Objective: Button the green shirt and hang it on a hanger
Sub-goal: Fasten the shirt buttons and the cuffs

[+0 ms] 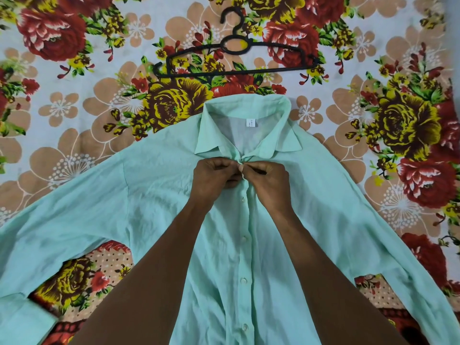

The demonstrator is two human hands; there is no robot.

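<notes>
The pale green shirt (154, 195) lies flat, front side up, on a flowered sheet, with its sleeves spread to both sides and its collar pointing away from me. Several white buttons run down the closed placket. My left hand (215, 178) and my right hand (267, 181) meet just below the collar, each pinching one edge of the placket at the topmost button; the button itself is hidden by my fingers. The black plastic hanger (236, 58) lies flat on the sheet beyond the collar, apart from the shirt.
The flowered bedsheet (74, 100) covers the whole surface around the shirt. The sleeve cuffs reach the lower left and lower right of the frame.
</notes>
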